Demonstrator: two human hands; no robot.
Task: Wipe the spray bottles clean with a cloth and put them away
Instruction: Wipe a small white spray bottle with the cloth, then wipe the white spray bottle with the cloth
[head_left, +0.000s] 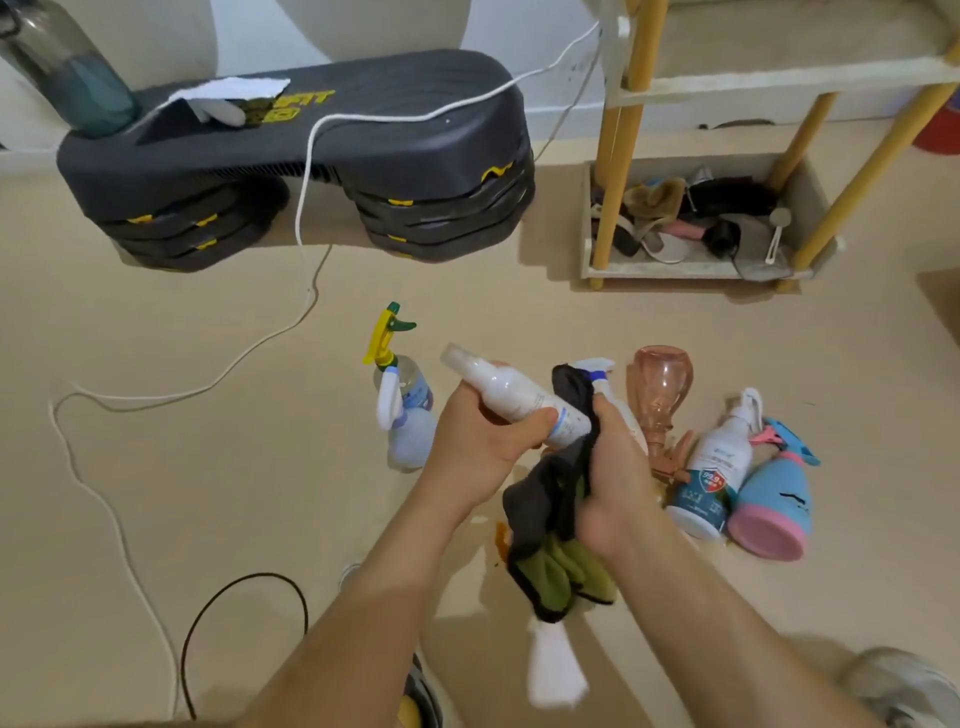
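While the left hand (478, 436) curls its fingers (540, 418) round a tilted white spray bottle (514, 397), the right hand (618, 483) grips a dark-and-green cloth (550, 525) bunched against the bottle's base. Just beyond, a blue-and-pink bottle (774, 499) lies on the beige floor (208, 467); farther back sit a grey step platform (311, 150) and a yellow-legged shelf (613, 156).

Seven spray bottles: one slim white spray bottle (514, 397) held up, and six on the floor (208, 467). These are a clear bottle with a yellow-green trigger (402, 382), a pale translucent bottle with a white handle (410, 441), a mostly hidden bottle with a white-and-blue trigger (600, 371), a pink translucent bottle (660, 384), a white bottle with a teal label (709, 473) and a blue-and-pink bottle (774, 504). One dark grey and green cloth (550, 519). Two hands: left hand (478, 441), right hand (618, 483). One white cable (306, 208), one black cable (208, 608). One black step platform (311, 140).
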